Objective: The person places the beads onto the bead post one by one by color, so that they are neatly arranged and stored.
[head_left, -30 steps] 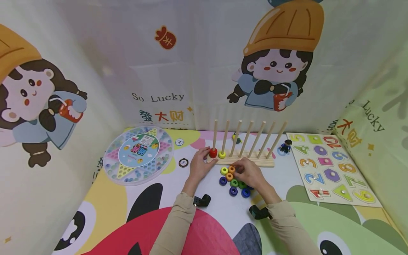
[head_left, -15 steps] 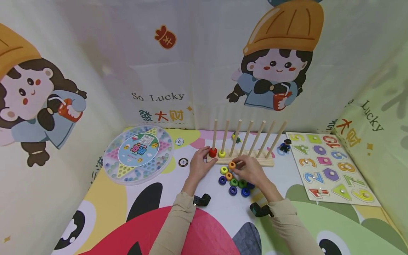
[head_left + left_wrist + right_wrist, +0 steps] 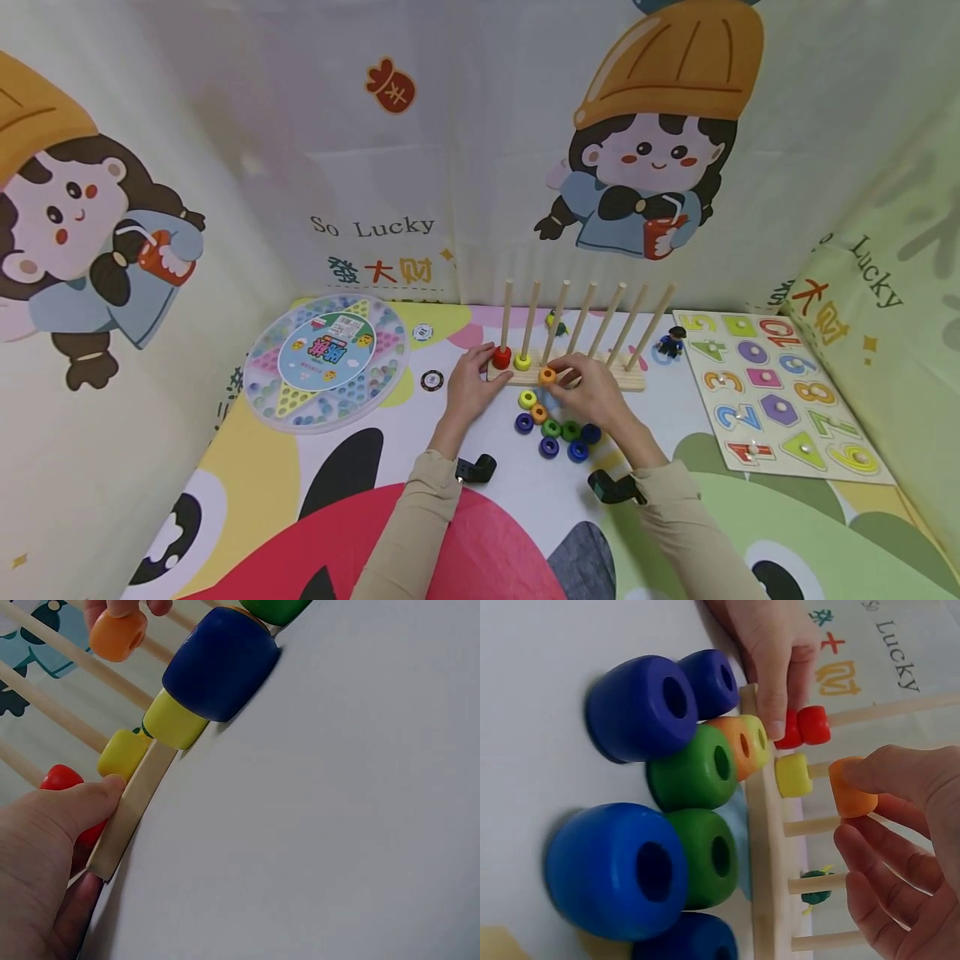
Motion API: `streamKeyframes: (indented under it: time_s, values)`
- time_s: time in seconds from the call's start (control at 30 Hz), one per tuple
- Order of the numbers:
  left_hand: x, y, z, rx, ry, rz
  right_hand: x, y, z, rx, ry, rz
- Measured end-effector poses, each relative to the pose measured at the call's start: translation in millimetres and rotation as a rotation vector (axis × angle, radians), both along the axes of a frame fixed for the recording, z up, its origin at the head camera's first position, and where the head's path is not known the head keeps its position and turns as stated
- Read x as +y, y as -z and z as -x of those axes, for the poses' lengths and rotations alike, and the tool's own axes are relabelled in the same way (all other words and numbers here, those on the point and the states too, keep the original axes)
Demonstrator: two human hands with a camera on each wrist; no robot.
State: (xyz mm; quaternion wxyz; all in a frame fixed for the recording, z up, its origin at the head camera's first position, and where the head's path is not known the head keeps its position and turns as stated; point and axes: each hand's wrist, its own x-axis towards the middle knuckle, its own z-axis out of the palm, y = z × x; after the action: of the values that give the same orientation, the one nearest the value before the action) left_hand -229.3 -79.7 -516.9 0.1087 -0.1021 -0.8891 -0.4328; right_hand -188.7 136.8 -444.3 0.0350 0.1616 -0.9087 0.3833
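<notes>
My right hand pinches an orange bead between thumb and fingers, in front of the wooden peg rack. In the right wrist view this bead is raised near the second and third pegs. My left hand grips the rack's left end, thumb along the front edge. Red beads sit on the first peg and a yellow bead on the second. Before the rack lie loose beads: a yellow one, an orange one, green ones and several blue ones.
At the left lies a round Chinese checkers board, with two poker chips beside it. A number puzzle board is at the right, next to a small toy figure. A small green toy is behind the rack.
My right hand has lifted the orange bead from the loose group and carried it up toward the rack. The left hand stays at the rack's end.
</notes>
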Motion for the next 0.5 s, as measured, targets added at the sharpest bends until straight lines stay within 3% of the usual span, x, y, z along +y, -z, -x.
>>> streamKeyframes:
  time_s: [0.23, 0.5]
  values:
    - [-0.1, 0.3, -0.2, -0.005, 0.004, -0.006, 0, -19.7, 4.2, 0.113, 0.044, 0.047]
    - [0.3, 0.1, 0.2, 0.0, -0.003, 0.011, 4, -73.7, 6.0, 0.349, 0.101, 0.147]
